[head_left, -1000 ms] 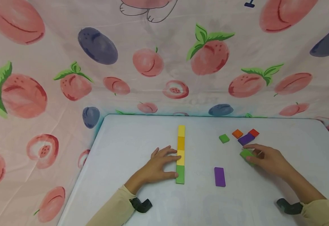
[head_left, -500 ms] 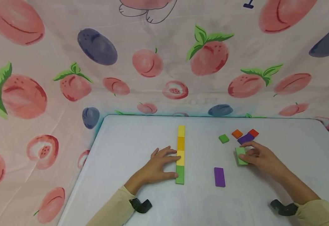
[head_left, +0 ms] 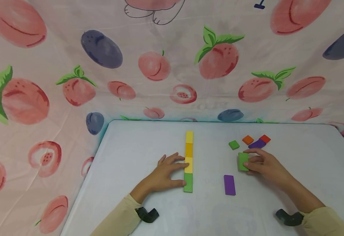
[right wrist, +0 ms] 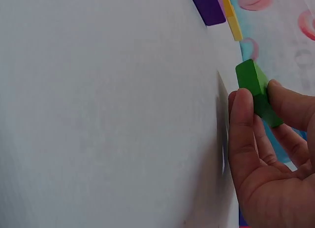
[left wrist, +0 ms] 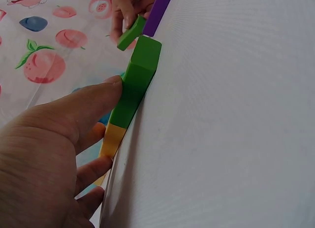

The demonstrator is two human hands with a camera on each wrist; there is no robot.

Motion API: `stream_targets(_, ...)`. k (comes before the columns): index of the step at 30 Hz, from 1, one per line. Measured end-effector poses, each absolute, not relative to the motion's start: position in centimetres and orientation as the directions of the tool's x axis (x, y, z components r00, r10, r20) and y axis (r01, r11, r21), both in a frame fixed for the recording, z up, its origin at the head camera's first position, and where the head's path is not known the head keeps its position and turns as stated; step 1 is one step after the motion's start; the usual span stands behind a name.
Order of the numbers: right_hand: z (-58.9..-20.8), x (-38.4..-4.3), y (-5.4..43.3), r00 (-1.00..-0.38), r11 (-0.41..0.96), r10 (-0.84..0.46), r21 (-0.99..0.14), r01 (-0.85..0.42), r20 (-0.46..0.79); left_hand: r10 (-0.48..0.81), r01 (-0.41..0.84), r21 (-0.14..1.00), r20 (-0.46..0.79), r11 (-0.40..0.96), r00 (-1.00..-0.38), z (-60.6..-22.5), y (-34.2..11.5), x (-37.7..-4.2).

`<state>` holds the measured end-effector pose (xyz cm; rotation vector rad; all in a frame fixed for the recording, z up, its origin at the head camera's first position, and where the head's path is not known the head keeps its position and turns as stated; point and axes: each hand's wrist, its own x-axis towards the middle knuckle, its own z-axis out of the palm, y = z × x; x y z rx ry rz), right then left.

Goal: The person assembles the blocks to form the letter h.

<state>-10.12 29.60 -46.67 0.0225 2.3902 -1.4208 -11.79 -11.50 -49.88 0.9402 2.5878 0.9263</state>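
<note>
My right hand [head_left: 268,167] pinches a green block [head_left: 243,161] between thumb and fingers; the right wrist view has this block [right wrist: 252,80] held up off the white table. My left hand [head_left: 166,173] lies along the left side of a straight row of blocks, its fingers extended. The thumb touches the near green block [head_left: 188,183], and a fingertip rests on the yellow block [head_left: 189,169] beyond it. Farther along the row come a darker yellow block [head_left: 189,150] and another yellow block [head_left: 189,137]. A purple block [head_left: 229,185] lies between the row and my right hand.
Toward the back right of the white table [head_left: 130,141] are a small green block [head_left: 234,145], an orange block [head_left: 247,139], a red block [head_left: 265,139] and a purple block [head_left: 257,143]. A fruit-print cloth [head_left: 116,105] hangs behind the table and on its left.
My right hand has moved left with the green block, which has turned from slanted to nearly in line with the row. My left hand and the row have stayed still.
</note>
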Motion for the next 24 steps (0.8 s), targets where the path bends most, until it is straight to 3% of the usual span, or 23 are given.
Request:
stream_targets(15,-46.7,-10.5,27.0,-0.946,0.468,-0.177,-0.869,0.160,-0.270,0.643,0.491,0.637,-0.010,0.594,-0.765,-50.1,-11.6,-11.9)
stream_targets(24,-47.0,-10.6,25.8,-0.958,0.564,-0.150,-0.817,0.120,-0.245,0.647,0.495,0.634,-0.011,0.594,-0.763,-50.0,-11.6,-11.8)
